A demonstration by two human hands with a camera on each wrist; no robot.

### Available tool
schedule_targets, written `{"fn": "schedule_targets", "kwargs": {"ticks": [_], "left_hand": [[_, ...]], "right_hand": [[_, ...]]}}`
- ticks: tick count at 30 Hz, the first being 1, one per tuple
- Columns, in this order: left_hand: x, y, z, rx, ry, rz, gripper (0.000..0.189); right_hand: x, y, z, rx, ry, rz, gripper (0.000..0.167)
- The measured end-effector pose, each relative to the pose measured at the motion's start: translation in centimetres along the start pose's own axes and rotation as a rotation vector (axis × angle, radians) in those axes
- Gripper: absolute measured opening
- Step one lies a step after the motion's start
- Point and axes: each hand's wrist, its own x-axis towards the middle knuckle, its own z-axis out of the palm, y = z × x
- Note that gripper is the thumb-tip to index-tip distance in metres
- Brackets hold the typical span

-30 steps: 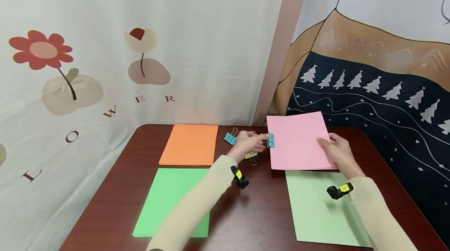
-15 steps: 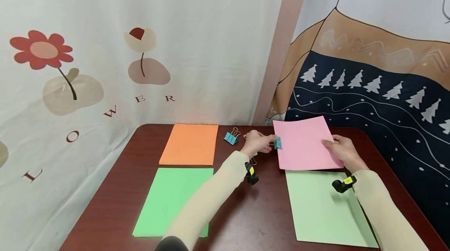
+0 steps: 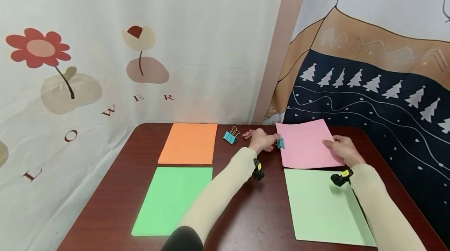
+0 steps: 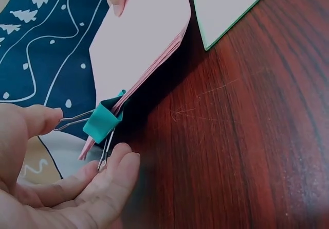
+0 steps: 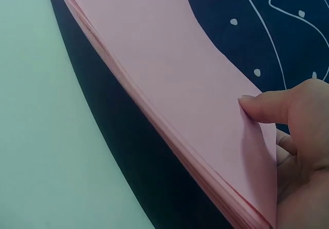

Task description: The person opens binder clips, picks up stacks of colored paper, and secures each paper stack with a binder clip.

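Note:
A stack of pink paper [image 3: 306,145] is held up above the table's right side. On its left edge sits a teal binder clip [image 4: 104,121], with the sheets between its jaws. My left hand [image 3: 261,141] has the thumb on one wire handle and fingers on the other, as the left wrist view shows; the handles stand spread apart. At the opposite edge my right hand [image 3: 345,150] pinches the stack, thumb on top and fingers beneath. The pink sheets bend slightly near that thumb in the right wrist view.
Orange paper [image 3: 190,143] and bright green paper [image 3: 172,200] lie on the left of the dark red table [image 3: 105,192]. Pale green paper [image 3: 323,208] lies below the pink stack. Another teal binder clip [image 3: 231,137] and a pink clip [image 3: 247,134] rest near the back edge.
Both hands have moved right with the pink stack and its clip, and the stack sits slightly lower at its top edge. The pink clip has come into view behind the left hand.

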Motion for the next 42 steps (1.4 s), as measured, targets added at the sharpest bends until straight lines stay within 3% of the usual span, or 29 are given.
{"fn": "schedule_targets", "kwargs": {"ticks": [6,13,21,29,33,36,42], "left_hand": [[0.5,0.0,0.6,0.040,0.029,-0.009,0.054],[0.4,0.0,1.2,0.120,0.063,0.020,0.039],[0.4,0.0,1.3,0.168,0.072,0.040,0.041],[0.2,0.0,1.5,0.184,0.051,0.063,0.041],[0.4,-0.2,1.5,0.235,0.039,0.083,0.039],[0.7,-0.3,1.5,0.264,0.021,0.086,0.038],[1.1,-0.1,0.8,0.229,-0.032,0.091,0.046]], "right_hand": [[0.6,0.2,0.1,-0.036,0.030,0.017,0.074],[0.7,0.7,0.3,-0.111,0.072,-0.008,0.067],[0.3,0.6,1.0,-0.255,0.167,-0.046,0.057],[-0.1,0.3,1.2,-0.345,0.200,-0.034,0.059],[-0.2,0.3,1.4,-0.364,0.209,-0.040,0.059],[-0.4,0.2,1.4,-0.367,0.196,-0.039,0.061],[-0.6,-0.3,0.7,-0.351,0.157,-0.078,0.065]]}}
